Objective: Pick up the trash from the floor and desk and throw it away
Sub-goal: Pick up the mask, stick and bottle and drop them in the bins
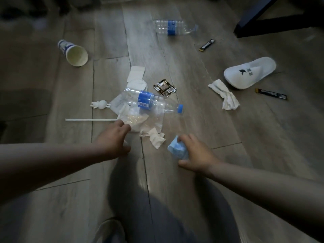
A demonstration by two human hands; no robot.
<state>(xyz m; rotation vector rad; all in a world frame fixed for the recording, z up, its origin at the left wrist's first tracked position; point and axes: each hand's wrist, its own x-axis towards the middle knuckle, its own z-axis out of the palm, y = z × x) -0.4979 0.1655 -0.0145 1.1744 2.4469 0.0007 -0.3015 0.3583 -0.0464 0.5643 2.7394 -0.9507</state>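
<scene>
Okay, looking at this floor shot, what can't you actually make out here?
Head view: whether the left hand touches the clear plastic; the hand itself hides the contact.
What the blue wad in the right hand is: crumpled, partly under fingers.
Print on the far black sachet: too small, blurred.
Dark furniture, top right: cut off by the edge.

The floor [192, 120] is grey wood-grain plank with a dull sheen. The near bottle [150, 102] and far bottle [172, 27] are clear, glossy plastic. The cup [74, 52] is matt paper, the tissue [225, 97] soft rumpled paper, the sachet [164, 87] shiny foil, the slipper [249, 71] matt white cloth, the blue wad [177, 149] creased and matt.
</scene>
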